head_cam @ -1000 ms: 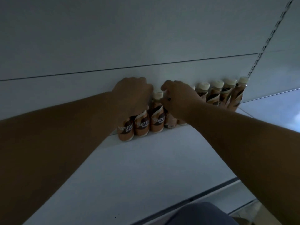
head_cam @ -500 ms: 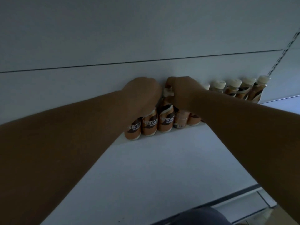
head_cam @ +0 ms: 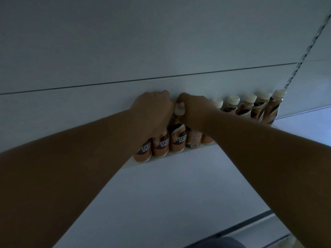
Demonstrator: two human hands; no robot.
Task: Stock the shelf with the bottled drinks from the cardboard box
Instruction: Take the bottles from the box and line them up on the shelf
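Reached both arms across the bare shelf (head_cam: 179, 194) to upright bottles (head_cam: 177, 138) ranked against the back wall. Left hand (head_cam: 152, 111) clenched over bottle tops; right hand (head_cam: 195, 110) clenched likewise, fingers beside one cap (head_cam: 179, 110).

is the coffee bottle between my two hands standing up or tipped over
Upright: the bottle stands on its base on the shelf, white cap on top.

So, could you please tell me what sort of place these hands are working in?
Most likely a shop aisle or stockroom, in dim light. A white metal shelf carries a row of bottled coffee drinks along its back panel, a slotted upright runs up on the right, and both hands are on the bottles.
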